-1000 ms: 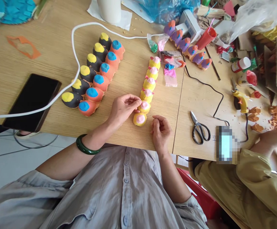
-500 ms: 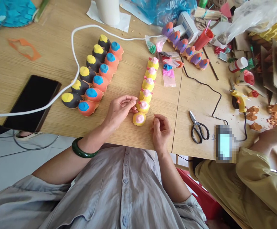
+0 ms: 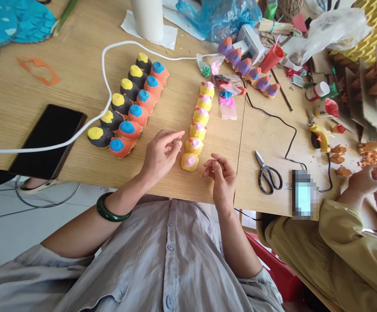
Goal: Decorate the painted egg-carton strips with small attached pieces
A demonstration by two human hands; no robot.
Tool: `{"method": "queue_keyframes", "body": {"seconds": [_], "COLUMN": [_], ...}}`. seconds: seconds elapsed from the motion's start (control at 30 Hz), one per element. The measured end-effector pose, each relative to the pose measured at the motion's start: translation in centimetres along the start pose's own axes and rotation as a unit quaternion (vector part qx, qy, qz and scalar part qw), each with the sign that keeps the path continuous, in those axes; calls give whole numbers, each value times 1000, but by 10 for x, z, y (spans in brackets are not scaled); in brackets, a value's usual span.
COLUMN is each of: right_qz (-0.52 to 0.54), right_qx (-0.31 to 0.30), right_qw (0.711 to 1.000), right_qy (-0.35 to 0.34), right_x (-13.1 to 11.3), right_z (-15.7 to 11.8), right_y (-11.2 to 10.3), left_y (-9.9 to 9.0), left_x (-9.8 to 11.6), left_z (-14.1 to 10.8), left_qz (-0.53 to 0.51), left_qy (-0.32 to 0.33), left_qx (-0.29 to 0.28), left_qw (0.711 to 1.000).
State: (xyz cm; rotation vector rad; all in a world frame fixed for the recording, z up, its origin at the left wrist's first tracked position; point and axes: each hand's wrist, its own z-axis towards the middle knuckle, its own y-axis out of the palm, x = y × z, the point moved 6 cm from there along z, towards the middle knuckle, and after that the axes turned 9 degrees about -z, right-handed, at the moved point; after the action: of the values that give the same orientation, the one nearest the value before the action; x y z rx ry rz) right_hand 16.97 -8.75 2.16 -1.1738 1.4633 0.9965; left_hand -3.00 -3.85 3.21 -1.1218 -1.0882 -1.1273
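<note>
A row of yellow egg-carton cups (image 3: pixel 193 157) with pink clay tops stands on the table between my hands. Most of its cups carry small red bits at the sides of the pink; the cup closest to me shows none. My left hand (image 3: pixel 162 152), with a green bangle on the wrist, hovers just left of the row, thumb and forefinger apart and nothing visible between them. To the right of the closest cup, my right hand (image 3: pixel 223 177) is loosely curled, its fingers apart. No object shows in it.
Left lie black cups (image 3: pixel 102 137), orange cups (image 3: pixel 120 147), a phone (image 3: pixel 47 141) and a white cable (image 3: pixel 102 65). Scissors (image 3: pixel 268 174), clay bags (image 3: pixel 228 108), purple cups (image 3: pixel 245 66) and a glue gun (image 3: pixel 320 136) lie right. A co-worker's hand (image 3: pixel 366 180) holds an orange piece.
My left hand has drawn back slightly from the yellow row, and its finger and thumb have parted. My right hand's fingers have spread. The camera view has shifted a little.
</note>
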Motion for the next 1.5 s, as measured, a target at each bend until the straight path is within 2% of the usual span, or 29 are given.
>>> {"method": "queue_keyframes", "body": {"seconds": [0.17,0.43,0.57,0.7,0.87,1.07,1.17,1.3,1.5], "right_qz": [-31,-63,-63,-72,-60,-12,22,71,131], "right_qx": [-33,-48,-52,-50,-44,7,7,-56,-127], "right_qw": [999,996,996,996,997,1000,1000,995,979], "right_qy": [-15,-30,-35,-34,-34,7,13,37,89], "right_x": [2,9,9,10,10,8,1,-6,-9], "right_z": [9,16,16,15,14,12,9,3,-8], "right_y": [11,18,17,17,17,7,5,13,24], "left_y": [11,14,13,14,13,5,-1,-4,13], "left_x": [-7,-15,-12,-9,-15,-19,-12,11,48], "left_z": [15,12,13,11,6,-1,-7,-22,-45], "left_qz": [38,-95,-80,-55,-78,-84,-74,-60,-28], "left_qy": [2,-66,-52,-37,-44,-60,-49,6,89], "left_qx": [-40,-10,0,3,0,1,14,22,-49], "left_qw": [998,993,995,998,996,995,996,998,994]}}
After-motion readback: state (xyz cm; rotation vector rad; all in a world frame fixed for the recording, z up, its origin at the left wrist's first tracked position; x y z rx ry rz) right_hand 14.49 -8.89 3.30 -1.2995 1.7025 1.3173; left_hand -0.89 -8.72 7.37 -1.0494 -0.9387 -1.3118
